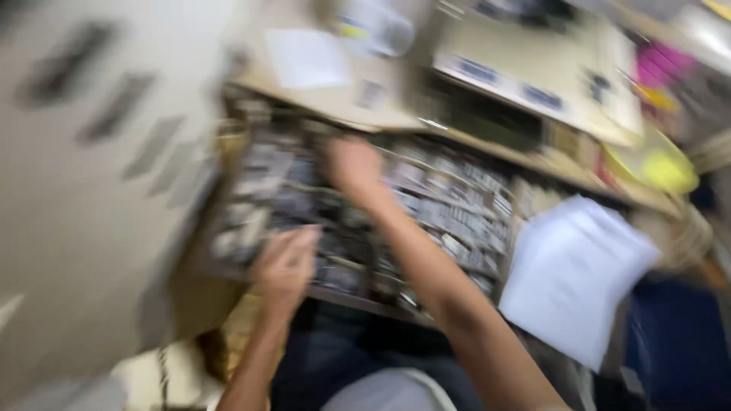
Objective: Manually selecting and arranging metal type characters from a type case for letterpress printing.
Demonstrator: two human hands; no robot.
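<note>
Blurred shelving is seen behind a compartmented tray (228, 266) of small grey parts (457, 213); both the left hand (285, 266) and right hand (354, 164) are reached into it, seemingly sorting; grips cannot be told; steadier aim is called for.

A shallow tray (228, 270) of small parts lies in front of the person, split into many compartments and tucked partly under the edge of the worktop (365, 114) behind it. The left hand (285, 262) rests over the near left compartments; the right hand (352, 164) reaches over the far middle ones. A sheet of paper (572, 274) lies to the right of the tray, overlapping its right end. On the worktop, a paper sheet (306, 57) lies at the left and a flat box (533, 68) to its right. The picture is blurred.
</note>
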